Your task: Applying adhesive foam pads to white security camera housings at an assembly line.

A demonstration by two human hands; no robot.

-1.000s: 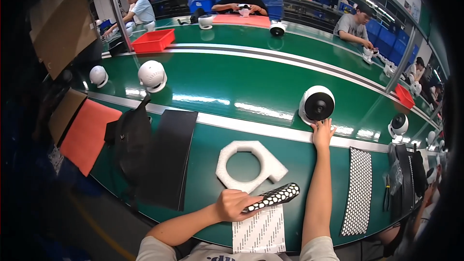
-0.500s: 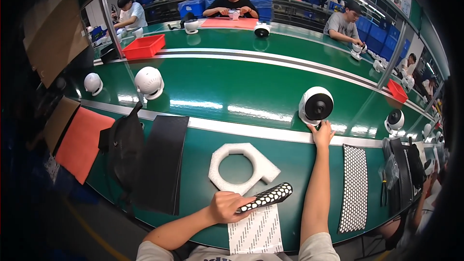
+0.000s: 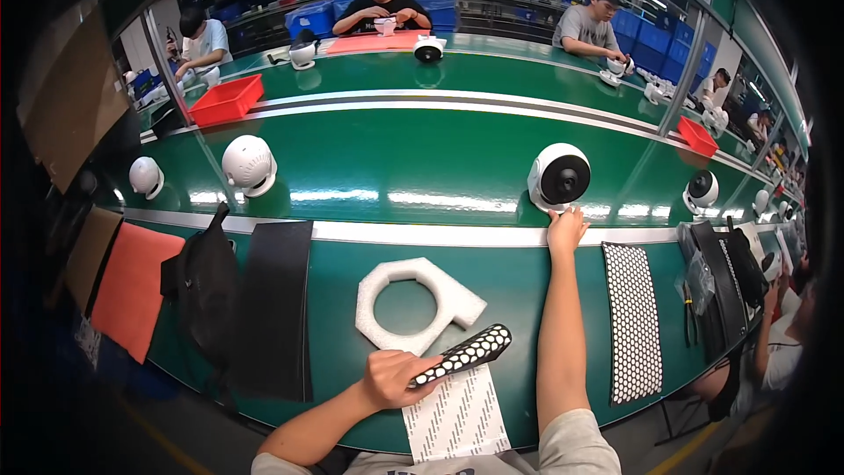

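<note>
My left hand is closed round a folded strip of black sheet with white dots. Under that strip, a white sheet with rows of printed marks reaches down to the table's near edge. My right arm is stretched forward, and my right hand has its fingers at the base of a round white camera with a black front. The camera stands upright on the green belt just past the white rail. Just beyond my left hand lies a white foam ring with a side arm.
A flat dotted sheet lies right of my arm; black sheets, a black bag and an orange sheet are at left. Other white cameras stand on the belt. Red trays and several co-workers are beyond.
The whole view has shifted, so most things sit further left in the picture. My left hand keeps the folded dotted strip, and my right hand stays at the camera's base.
</note>
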